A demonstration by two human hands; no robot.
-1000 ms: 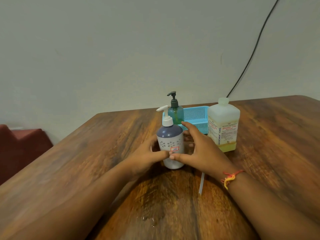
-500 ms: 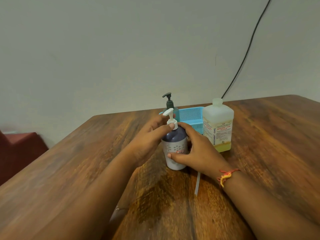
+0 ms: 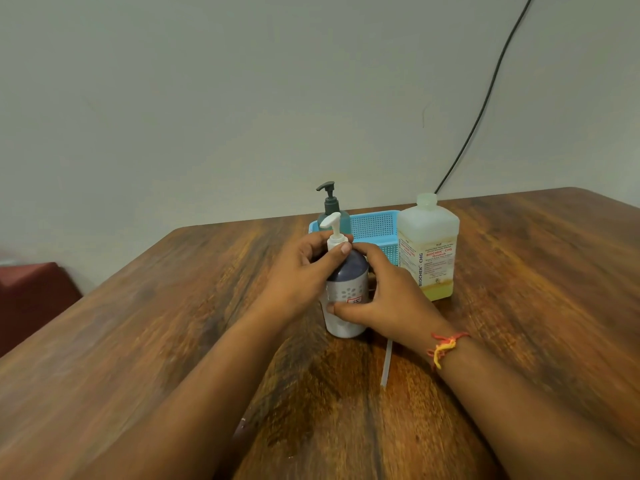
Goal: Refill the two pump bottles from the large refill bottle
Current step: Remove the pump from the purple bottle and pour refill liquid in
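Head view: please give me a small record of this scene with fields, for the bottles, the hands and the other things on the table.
near bottle: white pump bottle, upright on the wooden table
left hand: fingers at the pump collar
right hand: wrapped around the bottle body
far bottle: green pump bottle, beside the blue basket
refill bottle: upright, capped, yellow liquid low
loose item: clear tube lying near the right wrist

We see a wooden table [image 3: 173, 323] carrying a white pump bottle [image 3: 346, 299], blue basket [image 3: 375, 226], large refill bottle [image 3: 427, 244], and a thin white tube [image 3: 386, 365].
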